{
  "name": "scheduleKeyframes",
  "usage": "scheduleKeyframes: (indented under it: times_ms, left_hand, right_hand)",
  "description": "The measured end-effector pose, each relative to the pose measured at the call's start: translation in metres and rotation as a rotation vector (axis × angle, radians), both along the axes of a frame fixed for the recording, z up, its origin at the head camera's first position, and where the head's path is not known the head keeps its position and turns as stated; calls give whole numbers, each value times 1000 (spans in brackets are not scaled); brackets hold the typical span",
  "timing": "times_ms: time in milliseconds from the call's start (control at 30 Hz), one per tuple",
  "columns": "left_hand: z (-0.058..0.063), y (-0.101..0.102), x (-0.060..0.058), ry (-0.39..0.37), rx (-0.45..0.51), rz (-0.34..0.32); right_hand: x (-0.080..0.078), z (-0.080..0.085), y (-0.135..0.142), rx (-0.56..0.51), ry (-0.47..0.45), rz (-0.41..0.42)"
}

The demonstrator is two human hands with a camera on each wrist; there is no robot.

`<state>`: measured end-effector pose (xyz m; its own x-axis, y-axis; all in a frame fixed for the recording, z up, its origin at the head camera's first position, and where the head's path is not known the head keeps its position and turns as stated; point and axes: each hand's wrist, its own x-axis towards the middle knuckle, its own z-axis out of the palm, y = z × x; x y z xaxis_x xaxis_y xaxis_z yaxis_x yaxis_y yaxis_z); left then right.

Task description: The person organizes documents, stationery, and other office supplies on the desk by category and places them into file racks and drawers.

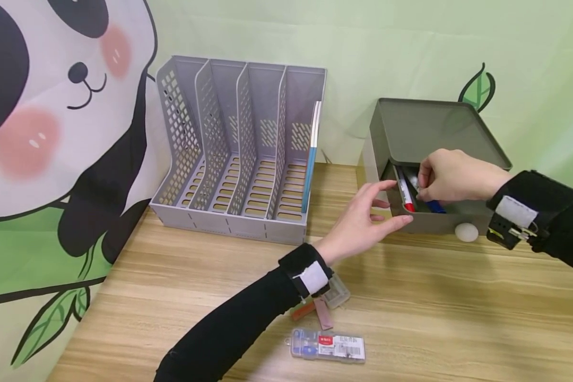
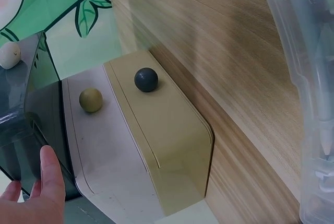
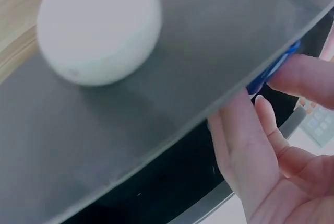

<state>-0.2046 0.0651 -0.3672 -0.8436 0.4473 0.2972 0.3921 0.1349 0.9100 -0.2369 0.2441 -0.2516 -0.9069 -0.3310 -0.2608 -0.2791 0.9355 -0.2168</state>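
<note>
At the dark grey top drawer [image 1: 430,225], pulled out of its box, both hands are at work. Inside lies a white marker with a red cap [image 1: 408,206], and beside it a blue-capped marker [image 1: 436,207]. My right hand [image 1: 458,175] reaches down into the drawer and pinches the blue-capped marker; in the right wrist view, blue [image 3: 274,70] shows between its fingers. My left hand [image 1: 358,223] is at the drawer's left front corner, thumb and fingers spread, the thumb tip close to the front edge. The left wrist view shows its fingers [image 2: 52,174] beside the dark drawer.
A grey file rack [image 1: 229,223] with thin books [image 1: 310,159] stands left of the drawer box. Near the front lie a clear plastic case [image 1: 327,346], a pink strip [image 1: 323,314], an orange strip [image 1: 303,311] and a small clear box [image 1: 338,293].
</note>
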Motion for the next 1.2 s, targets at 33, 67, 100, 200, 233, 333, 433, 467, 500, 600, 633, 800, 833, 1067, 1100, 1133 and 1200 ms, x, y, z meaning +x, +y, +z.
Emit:
scheduleKeyframes:
  times_ms: [33, 67, 100, 200, 233, 333, 433, 467, 500, 600, 633, 800, 833, 1067, 1100, 1133, 1200]
  left_hand:
    - [0, 0, 0, 1, -1, 0]
    - [0, 0, 0, 1, 0, 1]
    - [0, 0, 0, 1, 0, 2]
    - [-1, 0, 0, 1, -4, 4]
    - [-1, 1, 0, 0, -5, 3]
    - [0, 1, 1, -2, -7, -3]
    - [0, 1, 1, -9, -2, -6]
    - [0, 1, 1, -10, 0, -6]
    - [0, 1, 1, -11, 3, -6]
    - [0, 1, 1, -8, 9, -8]
    - [-1, 1, 1, -5, 11, -8]
    - [-1, 1, 0, -4, 16, -7]
    - [-1, 1, 0, -4, 12, -7]
    - [1, 1, 1, 67, -57, 15]
    - [1, 1, 1, 78, -63, 19]
    - [1, 1, 0, 87, -65, 21]
    - [1, 1, 0, 104, -66, 22]
  right_hand:
    - [0, 0, 0, -4, -9, -4]
    - [0, -1, 0, -6, -19, -5]
    - [0, -1, 0, -7, -27, -4]
    - [-1, -5, 0, 4, -26, 8]
    - [-1, -6, 0, 10, -24, 8]
    - [-2, -9, 1, 29, -11, 8]
    - [-2, -11, 1, 27, -23, 1]
    - [-2, -11, 1, 22, -30, -1]
    - [-3, -11, 0, 16, -38, -4]
    - [-3, -11, -1, -1, -62, -9]
    - [-3, -11, 0, -4, -67, -9]
    - [-2, -10, 4, -9, -78, 22]
    - [-1, -10, 6, -9, -79, 28]
    - [1, -11, 15, -54, -116, 44]
    - [1, -12, 15, -62, -121, 46]
    - [1, -13, 15, -70, -124, 49]
    - [1, -14, 15, -82, -122, 58]
